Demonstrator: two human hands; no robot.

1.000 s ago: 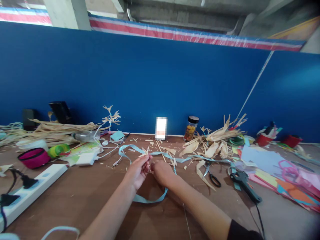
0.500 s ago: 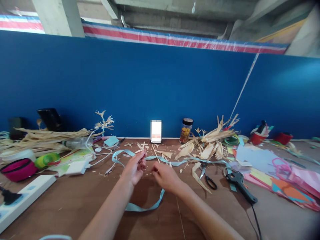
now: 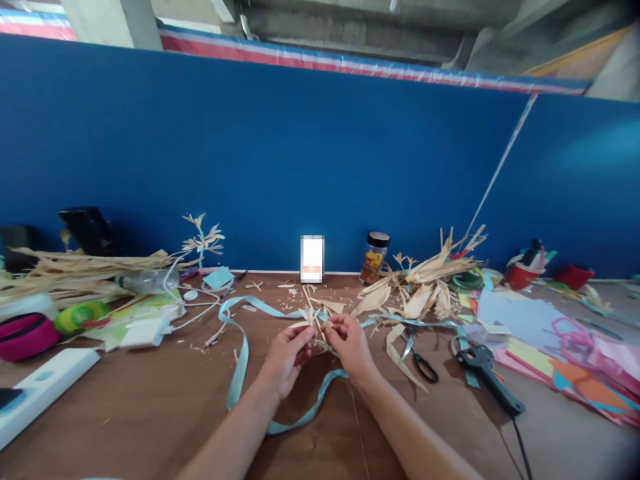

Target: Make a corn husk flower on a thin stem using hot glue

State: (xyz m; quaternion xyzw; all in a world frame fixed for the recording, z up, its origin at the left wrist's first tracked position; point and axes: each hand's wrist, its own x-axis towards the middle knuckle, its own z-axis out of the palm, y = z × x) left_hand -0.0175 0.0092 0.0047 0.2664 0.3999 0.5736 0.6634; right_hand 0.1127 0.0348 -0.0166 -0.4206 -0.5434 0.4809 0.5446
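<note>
A small pale flower of dried corn husk (image 3: 310, 316) sits at the fingertips of my left hand (image 3: 289, 357), which pinches it from below. Close beside it, my right hand (image 3: 351, 345) has thumb and forefinger pressed together. What those fingertips hold is too small to make out. A light blue ribbon (image 3: 240, 363) winds over the brown table around both hands, partly hidden behind the fingers. Husk scraps (image 3: 333, 307) lie just beyond the hands. To the right rest scissors (image 3: 425, 367) with black handles, next to a curled husk strip (image 3: 397, 353).
A black glue gun (image 3: 490, 380) and coloured paper (image 3: 520, 317) lie at right. Behind stand a jar (image 3: 375, 259), a husk pile (image 3: 430, 287) and a blurred phone-like screen (image 3: 313, 259). At left are a power strip (image 3: 47, 393), a white adapter (image 3: 145, 332) and a husk-flower stem (image 3: 201, 243).
My hands have come together over the table, and a husk flower now shows at the left fingertips. The ribbon's left loop shows more fully. The view has tilted slightly downward.
</note>
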